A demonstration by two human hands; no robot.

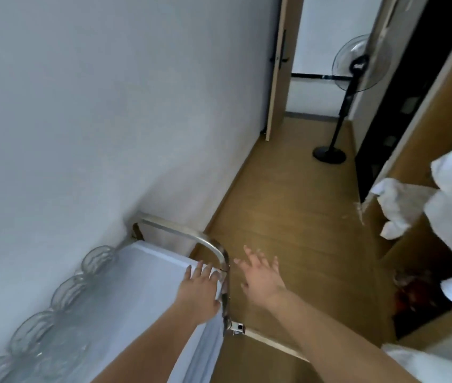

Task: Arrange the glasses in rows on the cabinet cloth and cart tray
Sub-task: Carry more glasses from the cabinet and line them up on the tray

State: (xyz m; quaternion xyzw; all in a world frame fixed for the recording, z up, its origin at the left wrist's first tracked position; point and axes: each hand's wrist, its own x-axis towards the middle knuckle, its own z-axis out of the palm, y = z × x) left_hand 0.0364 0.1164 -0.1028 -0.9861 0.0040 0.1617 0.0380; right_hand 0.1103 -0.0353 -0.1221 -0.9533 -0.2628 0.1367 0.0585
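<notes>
Several clear glasses [53, 308] stand in a row along the wall side of the cart tray [147, 269], which is covered by a white cloth. A bent metal handle [191, 233] frames the cart's far end. My left hand [201, 288] rests flat on the tray's right edge by the handle, fingers straight, holding nothing. My right hand [260, 275] hovers over the floor just right of the cart, fingers spread and empty. The view is blurred.
A white wall [95, 106] runs along the cart's left. Wooden floor [296, 217] leads to an open door [276, 78] and a black standing fan [343, 106]. At right a wooden cabinet [407, 244] holds white cloths [401, 211].
</notes>
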